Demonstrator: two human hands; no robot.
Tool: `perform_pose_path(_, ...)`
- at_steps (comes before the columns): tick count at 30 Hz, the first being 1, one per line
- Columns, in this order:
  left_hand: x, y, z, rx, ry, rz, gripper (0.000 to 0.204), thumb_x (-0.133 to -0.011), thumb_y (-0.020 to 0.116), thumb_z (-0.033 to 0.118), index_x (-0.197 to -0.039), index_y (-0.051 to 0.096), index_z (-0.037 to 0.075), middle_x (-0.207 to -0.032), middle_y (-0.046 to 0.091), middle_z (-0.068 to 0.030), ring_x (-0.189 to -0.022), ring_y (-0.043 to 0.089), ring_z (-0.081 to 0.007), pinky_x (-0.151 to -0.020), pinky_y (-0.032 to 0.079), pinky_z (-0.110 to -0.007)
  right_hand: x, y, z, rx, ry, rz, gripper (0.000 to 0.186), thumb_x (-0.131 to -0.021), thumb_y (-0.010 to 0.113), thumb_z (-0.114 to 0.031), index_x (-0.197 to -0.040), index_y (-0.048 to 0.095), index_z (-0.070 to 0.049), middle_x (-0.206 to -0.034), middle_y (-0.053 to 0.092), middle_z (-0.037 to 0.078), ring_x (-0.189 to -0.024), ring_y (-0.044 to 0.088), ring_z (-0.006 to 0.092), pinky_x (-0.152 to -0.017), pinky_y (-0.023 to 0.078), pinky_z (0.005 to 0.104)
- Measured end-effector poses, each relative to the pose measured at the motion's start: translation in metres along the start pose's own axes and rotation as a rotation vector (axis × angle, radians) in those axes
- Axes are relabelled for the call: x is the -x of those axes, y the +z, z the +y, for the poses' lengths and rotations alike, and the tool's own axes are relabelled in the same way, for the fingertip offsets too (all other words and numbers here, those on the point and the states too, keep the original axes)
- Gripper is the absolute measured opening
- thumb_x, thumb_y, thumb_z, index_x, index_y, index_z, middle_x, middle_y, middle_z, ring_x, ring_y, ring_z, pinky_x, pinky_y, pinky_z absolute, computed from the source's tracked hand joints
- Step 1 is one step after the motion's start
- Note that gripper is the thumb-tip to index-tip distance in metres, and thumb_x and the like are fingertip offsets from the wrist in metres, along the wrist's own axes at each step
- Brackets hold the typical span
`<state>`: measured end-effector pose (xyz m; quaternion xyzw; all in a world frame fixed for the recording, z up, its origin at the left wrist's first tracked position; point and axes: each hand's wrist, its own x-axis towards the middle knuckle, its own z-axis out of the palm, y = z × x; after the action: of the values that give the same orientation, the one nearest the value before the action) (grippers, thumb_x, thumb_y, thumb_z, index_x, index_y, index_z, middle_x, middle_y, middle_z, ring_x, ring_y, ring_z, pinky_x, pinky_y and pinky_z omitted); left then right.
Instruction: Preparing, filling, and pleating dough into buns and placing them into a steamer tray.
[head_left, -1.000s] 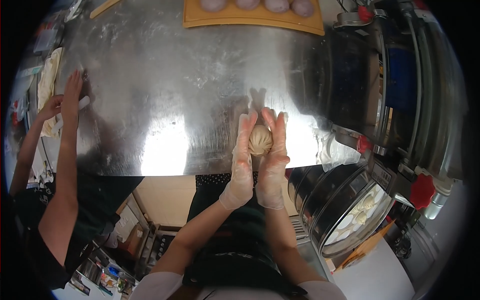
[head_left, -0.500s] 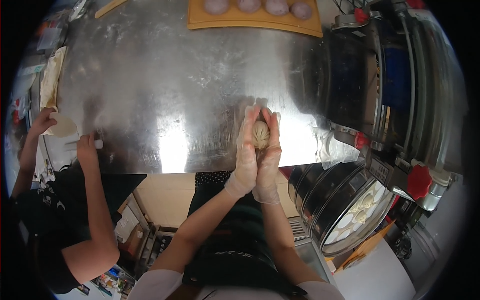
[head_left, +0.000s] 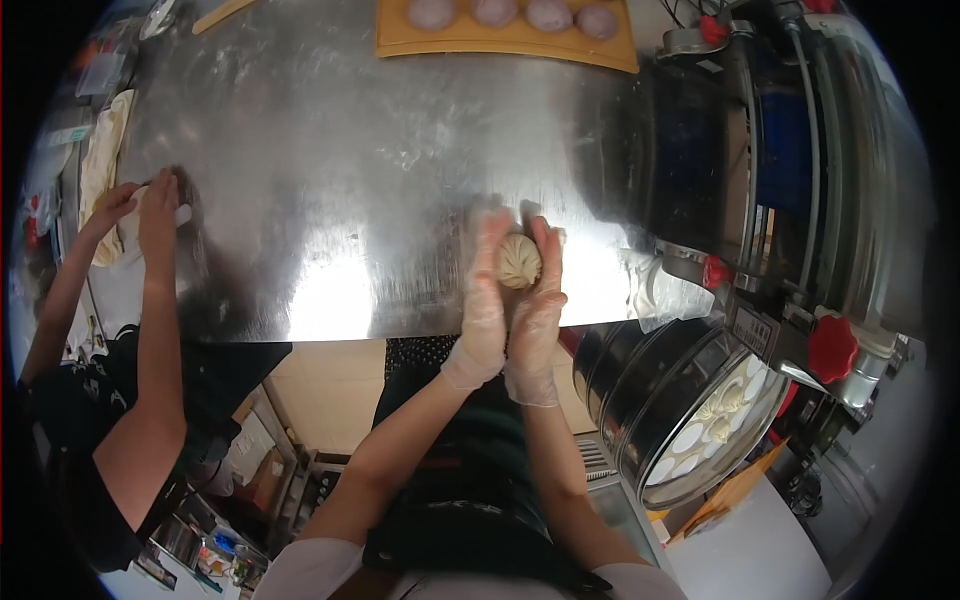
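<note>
Pleated bun (head_left: 519, 262), one, pale dough, gathered top facing up: sitting between my left fingers (head_left: 487, 250) and right fingers (head_left: 547, 250).

Fingers, gloved, two sets: running straight rather than curling, cupping both sides, holding the bun between them.

Change: my fingertips are standing wider apart than half a second ago, and the pleats are showing more fully; I am judging the shaping to be under way, the bun not being released.

Surface (head_left: 300, 150), metal: extending beyond my fingertips.

Tray (head_left: 480, 40), orange-yellow, carrying purple balls (head_left: 549, 14): lying well beyond my fingertips.

Plastic sheet (head_left: 668, 300), clear: lying right of my right fingers.

Steamer stack (head_left: 640, 400), holding two pleated buns (head_left: 722, 428): standing right of my fingers and nearer my body.

Co-worker's hands (head_left: 158, 210): working well left of my fingers, now coming together near a white rod (head_left: 184, 214).

Hard to make out: left fingertips are blurring; the bun's underside is hiding, so I am not telling whether it is touching the surface; the tray's far side is being cut off.
</note>
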<state>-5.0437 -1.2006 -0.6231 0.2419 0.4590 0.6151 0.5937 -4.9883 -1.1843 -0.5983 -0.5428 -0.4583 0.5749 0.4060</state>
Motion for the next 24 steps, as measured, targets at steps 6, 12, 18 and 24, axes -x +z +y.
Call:
perform_pose_path(6,0.004,-0.015,0.029,-0.114,0.098,-0.014,0.094,-0.093,0.022,0.072,-0.154,0.006,0.001,-0.158,0.018,-0.0174,-0.148,0.012,-0.0272,-0.119,0.008,-0.040,0.014,-0.010,-0.032,0.130,-0.005,0.003,0.090,-0.089,0.029,-0.070,-0.150,0.023,-0.004,-0.156,0.027,0.011,-0.144,0.020,0.0257,-0.118,0.015,0.0421)
perform_pose_path(12,0.009,-0.090,0.031,-0.689,0.383,0.375,0.054,-0.101,0.043,0.031,-0.142,0.037,-0.004,-0.148,0.039,-0.0184,-0.136,0.037,-0.0318,-0.113,0.029,-0.042,0.003,-0.038,-0.022,0.802,-0.179,-0.015,0.071,-0.076,0.079,-0.038,-0.133,0.051,-0.005,-0.130,0.054,0.012,-0.111,0.058,0.0284,-0.090,0.051,0.0391)
perform_pose_path(18,0.002,-0.091,0.040,-0.937,0.502,0.248,0.045,-0.098,0.048,0.026,-0.134,0.049,-0.001,-0.134,0.052,-0.0212,-0.122,0.049,-0.0383,-0.104,0.039,-0.044,-0.025,0.037,-0.056,1.795,-0.034,-0.307,0.074,-0.060,0.085,-0.039,-0.122,0.056,-0.010,-0.101,0.059,0.006,-0.090,0.062,0.0210,-0.068,0.058,0.0357)
perform_pose_path(24,-0.001,-0.073,0.036,-1.024,0.355,0.269,0.040,-0.094,0.052,0.013,-0.132,0.053,0.000,-0.132,0.055,-0.0188,-0.122,0.050,-0.0361,-0.106,0.038,-0.045,-0.037,0.008,-0.010,1.644,-0.457,0.014,0.015,-0.077,0.061,-0.012,-0.091,0.062,-0.007,-0.084,0.059,0.009,-0.072,0.063,0.0205,-0.043,0.053,0.0302)
